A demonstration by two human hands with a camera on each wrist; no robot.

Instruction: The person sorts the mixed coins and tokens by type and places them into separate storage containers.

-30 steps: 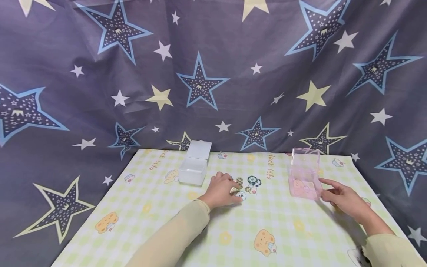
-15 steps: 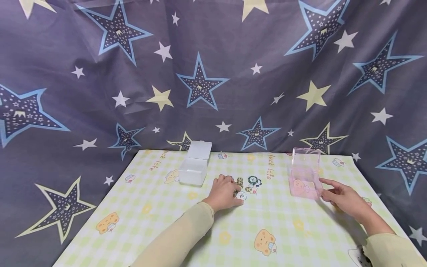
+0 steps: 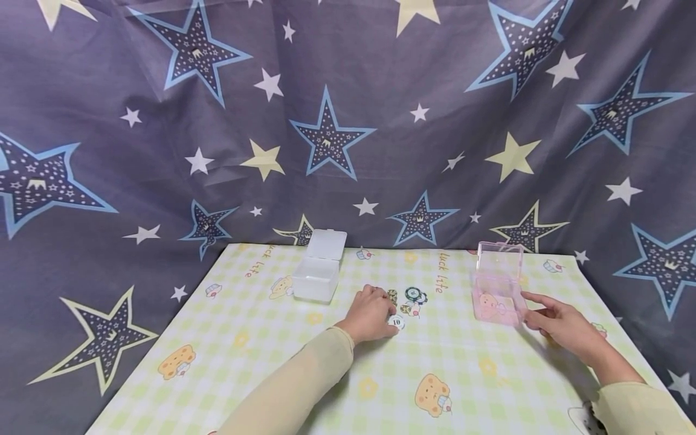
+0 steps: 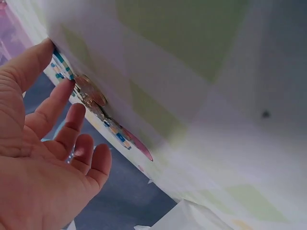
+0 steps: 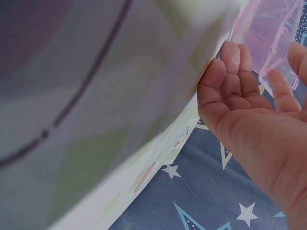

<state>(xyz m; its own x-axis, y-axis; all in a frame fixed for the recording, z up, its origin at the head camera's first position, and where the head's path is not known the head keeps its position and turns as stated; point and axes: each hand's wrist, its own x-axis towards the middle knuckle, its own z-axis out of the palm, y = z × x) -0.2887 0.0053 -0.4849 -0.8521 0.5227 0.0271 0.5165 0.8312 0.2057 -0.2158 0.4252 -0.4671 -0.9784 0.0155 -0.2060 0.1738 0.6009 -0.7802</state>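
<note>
My left hand (image 3: pixel 370 314) reaches over a loose group of poker chips and gold coins at the middle of the table. Its thumb and index finger pinch the edge of a white poker chip (image 3: pixel 396 322) marked 10; in the left wrist view this chip's blue-and-white edge (image 4: pixel 63 64) shows between the fingertips. Gold coins (image 3: pixel 405 309) lie just beyond, partly hidden by the fingers, with a dark green chip (image 3: pixel 412 294) overlapping a blue one behind. My right hand (image 3: pixel 562 326) touches the right wall of an open pink clear box (image 3: pixel 492 308) with extended thumb and index finger.
A white translucent box (image 3: pixel 315 280), its lid up, stands left of the chips. Both boxes sit toward the back of the table, which has a green checked cloth (image 3: pixel 304 386). A star-patterned curtain (image 3: pixel 348 60) hangs behind the back edge.
My left hand has shifted slightly right, and its fingers have drawn in at the white chip, which shows more fully. My right hand stays at the pink box.
</note>
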